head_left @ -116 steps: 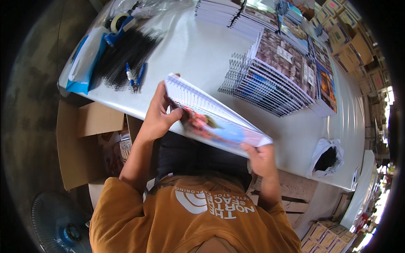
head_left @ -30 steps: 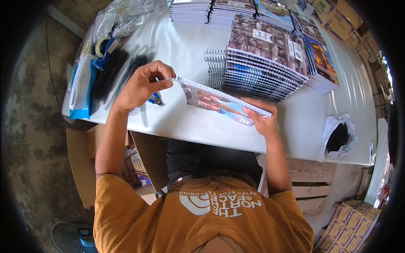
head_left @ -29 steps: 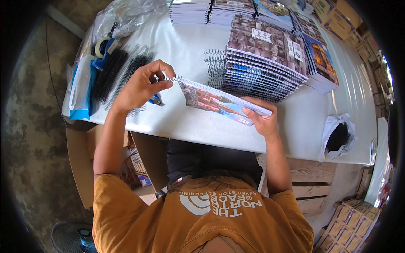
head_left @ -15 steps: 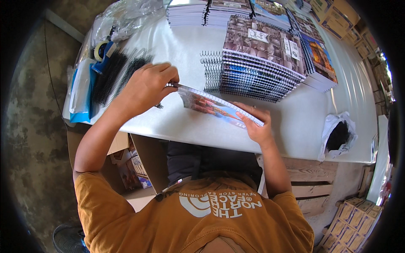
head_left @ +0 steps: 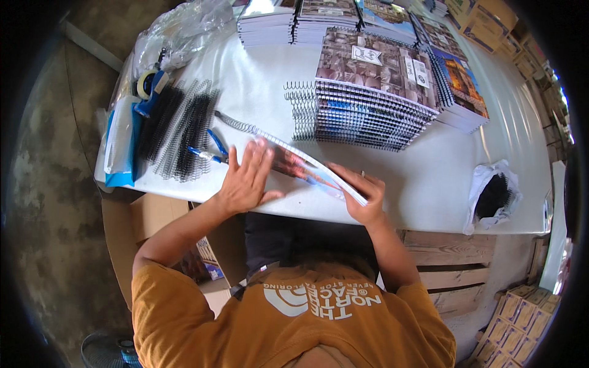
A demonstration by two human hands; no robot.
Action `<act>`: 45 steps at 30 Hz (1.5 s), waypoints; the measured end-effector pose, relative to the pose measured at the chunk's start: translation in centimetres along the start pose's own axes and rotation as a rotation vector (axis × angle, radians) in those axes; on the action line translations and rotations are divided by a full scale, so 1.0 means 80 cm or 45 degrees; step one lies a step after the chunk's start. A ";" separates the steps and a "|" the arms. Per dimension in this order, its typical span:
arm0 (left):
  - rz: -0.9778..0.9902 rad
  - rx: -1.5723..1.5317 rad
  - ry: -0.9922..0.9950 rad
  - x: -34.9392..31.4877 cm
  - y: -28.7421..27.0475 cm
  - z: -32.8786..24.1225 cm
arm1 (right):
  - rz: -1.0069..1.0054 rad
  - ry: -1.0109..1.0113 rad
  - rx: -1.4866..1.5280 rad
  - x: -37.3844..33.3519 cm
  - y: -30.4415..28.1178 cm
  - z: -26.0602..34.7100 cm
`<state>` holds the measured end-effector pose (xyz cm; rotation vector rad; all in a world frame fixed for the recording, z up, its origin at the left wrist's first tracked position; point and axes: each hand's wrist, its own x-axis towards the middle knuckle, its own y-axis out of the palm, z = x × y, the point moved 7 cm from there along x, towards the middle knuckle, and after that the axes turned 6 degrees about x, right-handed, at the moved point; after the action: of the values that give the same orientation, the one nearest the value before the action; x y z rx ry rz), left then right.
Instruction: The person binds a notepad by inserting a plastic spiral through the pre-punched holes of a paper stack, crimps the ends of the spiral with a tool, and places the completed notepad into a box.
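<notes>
A thin notebook (head_left: pixel 311 164) with a colourful photo cover stands on edge near the table's front. My right hand (head_left: pixel 367 197) grips its right end, the thumb on the near cover and the fingers behind. Out of the notebook's left end sticks a dark spiral coil (head_left: pixel 235 124); part of its holed upper edge shows. My left hand (head_left: pixel 246 179) is open, its straight fingers slightly blurred against the notebook's left part; it holds nothing. Left of that hand lie blue-handled pliers (head_left: pixel 216 146). Beyond them spreads a pile of loose black coils (head_left: pixel 187 135).
A tall stack of spiral-bound notebooks (head_left: pixel 374 104) stands ahead, coil ends jutting left. More notebooks (head_left: pixel 265 27) are behind. At left are a blue tape dispenser (head_left: pixel 150 92) and a blue-white packet (head_left: pixel 123 144). A white bag of black coils (head_left: pixel 494 196) sits right. An open carton (head_left: pixel 116 239) is below.
My left hand has left the notebook's upper left corner, opened, and moved down toward me. The coil at that end and the pliers now show. The notebook's right end has come nearer.
</notes>
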<state>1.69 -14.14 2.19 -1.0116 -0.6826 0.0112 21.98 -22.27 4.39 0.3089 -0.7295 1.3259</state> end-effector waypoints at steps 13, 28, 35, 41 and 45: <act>-0.594 0.059 -0.611 0.006 -0.052 0.086 | 0.038 -0.151 0.030 -0.013 0.031 0.031; -0.462 -0.064 -0.253 -0.037 -0.024 -0.018 | 0.038 -0.231 0.035 -0.016 0.038 0.036; -0.069 -0.188 -0.495 0.024 -0.065 0.082 | 0.170 0.300 0.323 -0.007 0.050 0.008; -1.263 0.218 -0.385 0.055 -0.156 0.094 | 0.171 -0.019 0.049 -0.010 0.050 0.026; -0.536 -0.234 -0.141 -0.032 -0.014 0.006 | 0.169 -0.190 -0.043 -0.009 0.055 0.047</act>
<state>-0.89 -15.19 1.89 -1.0307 -1.0018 -0.3712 16.60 -23.99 5.91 0.3396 -0.9094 1.4253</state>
